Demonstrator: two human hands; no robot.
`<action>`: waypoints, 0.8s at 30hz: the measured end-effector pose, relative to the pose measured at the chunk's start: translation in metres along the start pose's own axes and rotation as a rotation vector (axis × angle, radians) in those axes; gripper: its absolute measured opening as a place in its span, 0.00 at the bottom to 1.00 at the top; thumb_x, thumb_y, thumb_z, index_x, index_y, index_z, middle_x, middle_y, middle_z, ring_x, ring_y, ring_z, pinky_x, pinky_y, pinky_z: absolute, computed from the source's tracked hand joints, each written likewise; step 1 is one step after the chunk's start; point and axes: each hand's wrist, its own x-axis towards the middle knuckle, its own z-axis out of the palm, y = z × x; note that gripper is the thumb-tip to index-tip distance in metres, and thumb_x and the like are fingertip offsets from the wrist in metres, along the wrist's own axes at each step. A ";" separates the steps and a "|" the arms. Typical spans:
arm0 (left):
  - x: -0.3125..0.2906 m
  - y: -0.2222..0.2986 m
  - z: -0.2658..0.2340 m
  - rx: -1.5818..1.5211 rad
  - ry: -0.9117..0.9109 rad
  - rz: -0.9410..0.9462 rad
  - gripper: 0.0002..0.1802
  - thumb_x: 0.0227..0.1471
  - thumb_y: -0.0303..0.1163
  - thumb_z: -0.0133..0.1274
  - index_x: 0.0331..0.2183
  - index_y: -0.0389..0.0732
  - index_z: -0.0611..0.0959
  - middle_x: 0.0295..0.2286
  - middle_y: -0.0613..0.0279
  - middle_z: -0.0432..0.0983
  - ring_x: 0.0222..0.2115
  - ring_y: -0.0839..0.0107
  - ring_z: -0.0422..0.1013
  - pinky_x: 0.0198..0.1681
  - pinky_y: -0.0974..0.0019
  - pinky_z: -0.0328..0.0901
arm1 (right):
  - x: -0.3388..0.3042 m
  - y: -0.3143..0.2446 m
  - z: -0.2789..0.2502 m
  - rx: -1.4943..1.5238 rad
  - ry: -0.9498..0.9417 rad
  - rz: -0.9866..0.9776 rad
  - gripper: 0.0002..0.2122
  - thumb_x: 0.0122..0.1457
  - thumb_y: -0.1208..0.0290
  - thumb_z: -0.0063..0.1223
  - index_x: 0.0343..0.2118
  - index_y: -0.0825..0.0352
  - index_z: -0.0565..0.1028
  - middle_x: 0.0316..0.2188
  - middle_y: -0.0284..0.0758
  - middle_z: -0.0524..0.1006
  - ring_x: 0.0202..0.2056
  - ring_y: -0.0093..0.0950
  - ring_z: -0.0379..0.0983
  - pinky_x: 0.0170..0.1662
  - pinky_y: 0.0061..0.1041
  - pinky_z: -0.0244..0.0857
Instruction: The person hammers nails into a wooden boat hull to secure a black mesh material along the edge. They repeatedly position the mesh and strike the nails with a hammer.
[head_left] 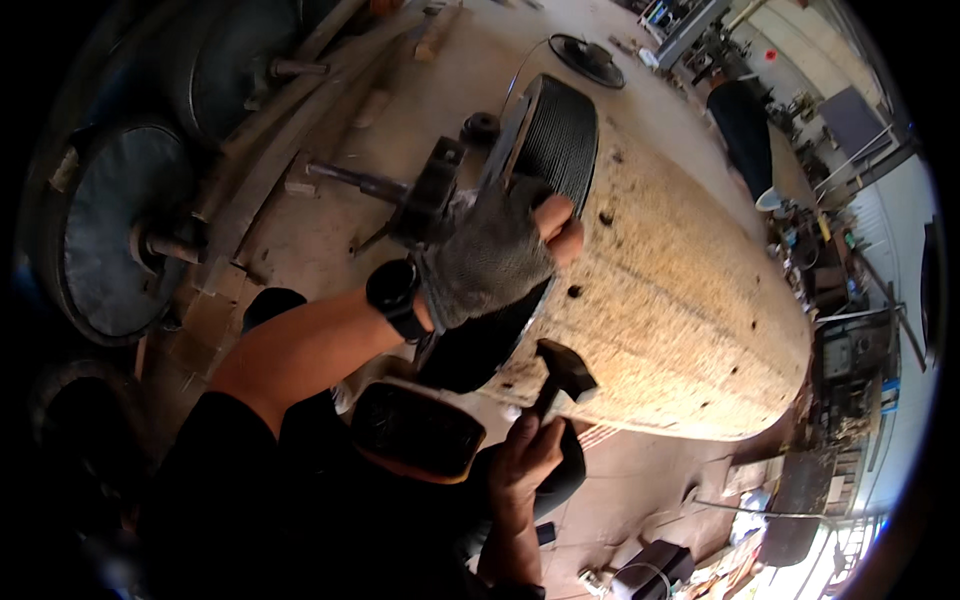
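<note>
A large pale drum-like roller point(680, 290) with a worn, speckled surface and several dark holes lies in front of me. Black ribbed material point(562, 135) wraps its near left end. My left hand point(495, 250), in a grey fingerless glove, rests at this end with fingers curled in against the roller's edge. Whatever it pinches there, if anything, is hidden. Lower down, my right hand point(527, 455) grips a hammer point(567, 370) by the handle. The hammer's dark metal head points up, close to the roller's lower edge. A dark metal bracket with a shaft point(432, 185) stands just beyond my left hand.
Dark drums with protruding shafts point(125, 235) stand at the left, beside long wooden planks point(290, 135). An open dark container point(418, 428) sits near my lap. A round black disc point(587, 60) lies on the floor at the back. Cluttered benches point(840, 270) line the right side.
</note>
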 end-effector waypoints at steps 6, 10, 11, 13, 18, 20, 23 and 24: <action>-0.003 -0.006 0.004 0.249 -0.049 0.134 0.15 0.49 0.25 0.58 0.42 0.42 0.79 0.36 0.58 0.72 0.34 0.57 0.71 0.35 0.55 0.68 | -0.005 0.027 0.010 -0.133 0.034 -0.235 0.08 0.61 0.74 0.53 0.39 0.72 0.72 0.25 0.49 0.76 0.24 0.52 0.75 0.24 0.41 0.69; -0.059 0.023 -0.006 -0.178 0.020 0.149 0.20 0.49 0.21 0.54 0.47 0.36 0.76 0.27 0.61 0.71 0.27 0.60 0.71 0.35 0.57 0.68 | -0.036 0.062 0.010 -0.172 -0.052 -0.053 0.11 0.61 0.74 0.55 0.43 0.69 0.68 0.19 0.49 0.74 0.22 0.53 0.74 0.23 0.43 0.67; -0.086 0.030 -0.010 -0.219 -0.082 0.137 0.22 0.49 0.20 0.54 0.48 0.36 0.75 0.25 0.63 0.70 0.25 0.61 0.71 0.34 0.57 0.68 | -0.042 0.062 0.010 -0.125 -0.026 -0.034 0.10 0.61 0.75 0.55 0.42 0.69 0.68 0.20 0.50 0.75 0.22 0.52 0.74 0.22 0.44 0.65; -0.120 0.047 -0.013 -0.317 -0.172 0.099 0.24 0.48 0.19 0.55 0.50 0.36 0.74 0.24 0.64 0.71 0.24 0.61 0.71 0.34 0.58 0.68 | -0.044 0.064 0.007 -0.094 -0.046 -0.006 0.09 0.61 0.75 0.54 0.42 0.69 0.68 0.20 0.50 0.74 0.21 0.52 0.74 0.23 0.45 0.65; -0.138 0.066 -0.007 -0.227 -0.112 0.006 0.24 0.48 0.20 0.59 0.49 0.38 0.78 0.29 0.59 0.80 0.29 0.62 0.76 0.35 0.59 0.70 | -0.039 0.065 -0.005 -0.093 -0.055 -0.105 0.09 0.61 0.75 0.55 0.41 0.70 0.69 0.20 0.47 0.74 0.21 0.49 0.73 0.23 0.42 0.65; -0.134 0.069 -0.013 -0.192 -0.169 -0.042 0.25 0.48 0.20 0.59 0.50 0.38 0.77 0.29 0.59 0.80 0.30 0.61 0.76 0.35 0.59 0.70 | -0.040 0.068 -0.006 -0.104 -0.034 -0.144 0.09 0.61 0.75 0.55 0.41 0.70 0.69 0.20 0.46 0.74 0.21 0.49 0.73 0.23 0.42 0.66; -0.123 0.076 -0.022 -0.158 -0.260 -0.099 0.26 0.47 0.19 0.58 0.51 0.38 0.77 0.29 0.59 0.80 0.30 0.61 0.76 0.35 0.59 0.70 | -0.042 0.069 -0.004 -0.099 -0.028 -0.162 0.09 0.61 0.75 0.55 0.41 0.70 0.69 0.21 0.46 0.75 0.21 0.49 0.73 0.23 0.41 0.66; -0.120 0.077 -0.023 -0.150 -0.292 -0.116 0.26 0.47 0.19 0.58 0.51 0.37 0.77 0.29 0.59 0.80 0.30 0.61 0.76 0.35 0.59 0.70 | -0.043 0.069 -0.003 -0.093 -0.031 -0.161 0.09 0.61 0.75 0.55 0.41 0.70 0.69 0.21 0.47 0.75 0.21 0.49 0.74 0.23 0.41 0.66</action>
